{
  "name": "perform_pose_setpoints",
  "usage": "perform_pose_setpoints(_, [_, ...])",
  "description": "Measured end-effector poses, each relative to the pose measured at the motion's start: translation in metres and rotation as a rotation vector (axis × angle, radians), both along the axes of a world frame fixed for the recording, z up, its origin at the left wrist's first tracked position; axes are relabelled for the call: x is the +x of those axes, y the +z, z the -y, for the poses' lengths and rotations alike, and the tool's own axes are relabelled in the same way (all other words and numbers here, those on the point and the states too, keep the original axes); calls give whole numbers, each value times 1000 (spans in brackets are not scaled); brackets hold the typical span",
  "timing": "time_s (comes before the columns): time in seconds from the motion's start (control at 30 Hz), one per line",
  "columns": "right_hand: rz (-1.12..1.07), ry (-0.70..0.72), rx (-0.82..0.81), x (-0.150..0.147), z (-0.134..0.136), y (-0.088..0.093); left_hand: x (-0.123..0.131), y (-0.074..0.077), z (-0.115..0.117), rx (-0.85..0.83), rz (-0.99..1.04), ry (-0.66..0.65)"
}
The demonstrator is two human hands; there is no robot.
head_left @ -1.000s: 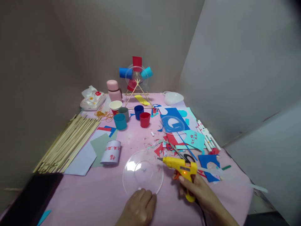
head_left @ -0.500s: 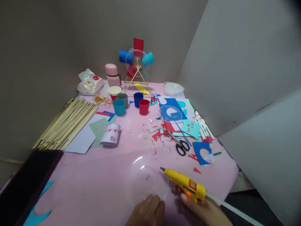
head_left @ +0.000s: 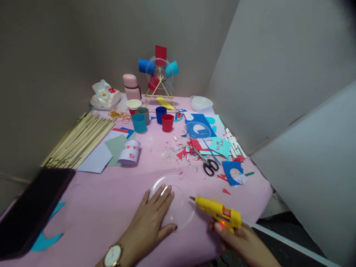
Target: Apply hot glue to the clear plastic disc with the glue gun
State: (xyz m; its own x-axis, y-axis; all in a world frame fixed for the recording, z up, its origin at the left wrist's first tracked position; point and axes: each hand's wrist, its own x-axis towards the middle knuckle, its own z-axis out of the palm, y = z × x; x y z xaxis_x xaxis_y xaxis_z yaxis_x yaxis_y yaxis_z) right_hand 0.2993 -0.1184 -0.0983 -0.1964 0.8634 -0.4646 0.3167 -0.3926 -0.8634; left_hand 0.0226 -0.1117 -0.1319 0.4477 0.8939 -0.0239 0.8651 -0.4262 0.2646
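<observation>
My left hand lies with spread fingers on a round clear plastic lid near the front of the table, covering its left part. In my right hand is a yellow hot glue gun with a glowing red light. Its dark nozzle points left, over the right edge of the lid. A long translucent glue stick sticks out of its back end. Black-handled scissors rest among paper scraps beyond the lid.
A wheel model of sticks and paper stands at the back. Paper cups, including a red one, sit in the middle. Wooden sticks and a black slab lie left; markers and blue paper lie right.
My left hand has gone from a curled pose at the lid's near edge to lying spread on its left part. The glue gun stays in my right hand. The view has shifted slightly.
</observation>
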Motion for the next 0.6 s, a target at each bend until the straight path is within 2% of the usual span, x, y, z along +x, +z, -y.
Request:
perform_pose_setpoints(0.17, [180,40,81,3,-3,10,12,3,0,-31,-13,51])
perform_pose_setpoints(0.37, [410,96,-8,13,2,14,11,-2,1,11,1,55])
perform_pose_setpoints(0.5, [379,185,13,11,7,13,11,-3,-1,4,-8,34])
perform_pose_setpoints(0.6, [365,219,18,3,5,19,12,-3,-2,-19,-6,34])
